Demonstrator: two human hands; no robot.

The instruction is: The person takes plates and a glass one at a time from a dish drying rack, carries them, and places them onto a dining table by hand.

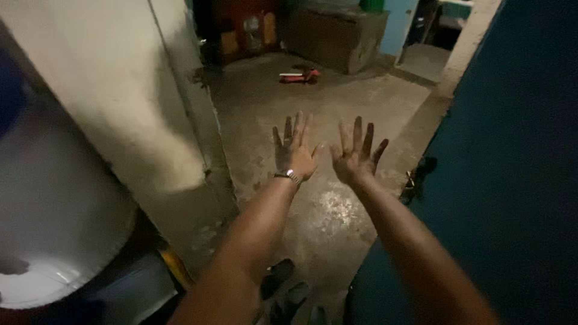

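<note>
Over the concrete floor (pixel 337 96) I hold left hand (pixel 294 150) and right hand (pixel 355 157) out side by side, fingers spread, grasping nothing, backs up as if displayed; red tool (pixel 300 76) lies well beyond.

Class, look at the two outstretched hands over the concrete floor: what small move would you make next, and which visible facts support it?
Probably lower both arms. The left hand and right hand are spread wide open, holding and touching nothing, stretched out above the bare concrete floor. The red object lies far ahead, out of reach, and the blue door stands close on the right.
</note>
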